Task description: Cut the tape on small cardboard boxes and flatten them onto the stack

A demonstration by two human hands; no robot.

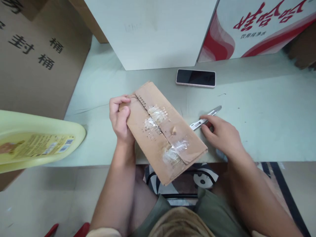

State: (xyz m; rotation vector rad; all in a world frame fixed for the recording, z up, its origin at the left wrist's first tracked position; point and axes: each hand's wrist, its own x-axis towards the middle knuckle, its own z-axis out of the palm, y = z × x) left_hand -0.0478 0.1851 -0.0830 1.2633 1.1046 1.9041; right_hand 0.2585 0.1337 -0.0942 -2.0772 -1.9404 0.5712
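Taped cardboard parcel (pixel 161 131) in left hand (pixel 119 118), right hand (pixel 221 135) on knife (pixel 206 118).
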